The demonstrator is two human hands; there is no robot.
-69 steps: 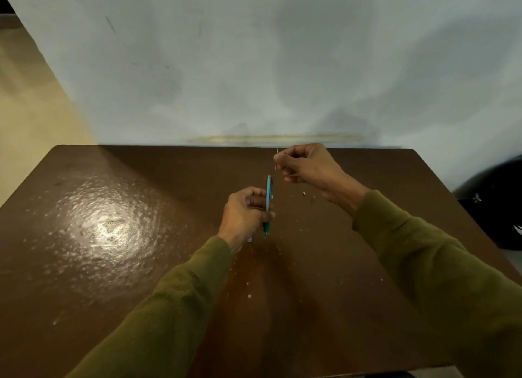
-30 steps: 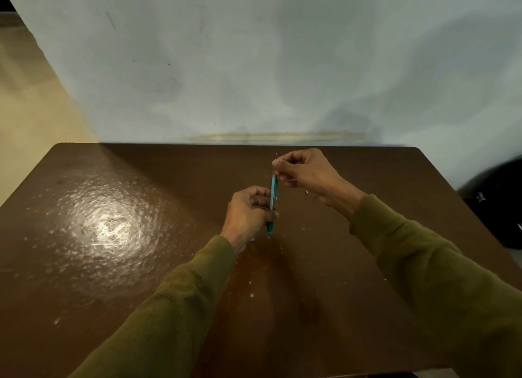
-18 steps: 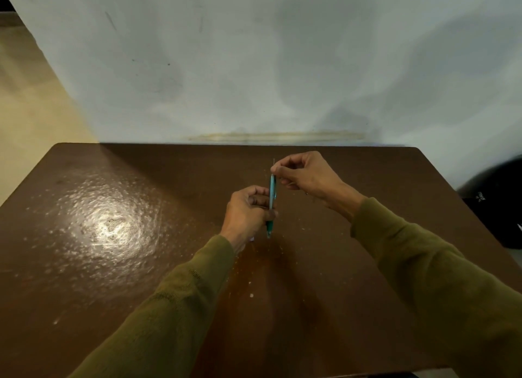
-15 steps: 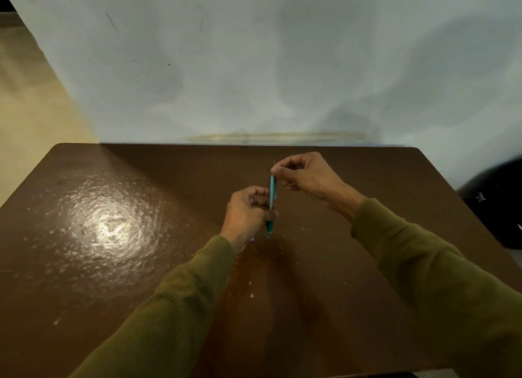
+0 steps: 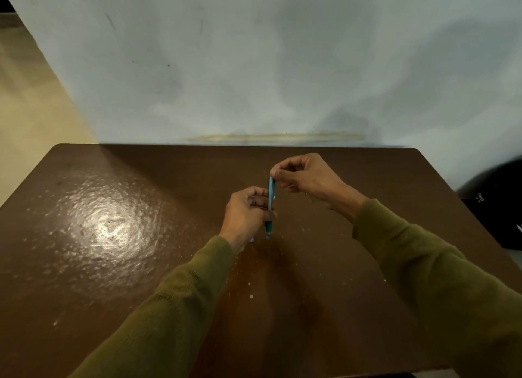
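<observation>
A slim teal pen (image 5: 271,192) stands nearly upright over the middle of the brown table (image 5: 107,264), tip down just above the surface. My left hand (image 5: 245,214) grips its lower half with curled fingers. My right hand (image 5: 306,177) is right at the pen's top end, thumb and forefinger pinched together on a thin rod. That rod is almost wholly hidden by the fingertips and the pen. Both arms wear olive green sleeves.
A pale wall (image 5: 282,67) rises right behind the table's far edge. A black object (image 5: 497,208) stands off the table's right side. A tiny pale bit (image 5: 251,239) lies under my left wrist, and small specks dot the tabletop. Light glares on the table's left half.
My right hand came down and toward the pen with the thin rod. The rod stuck out above the fingers earlier and no longer shows. My left hand and the pen stayed put.
</observation>
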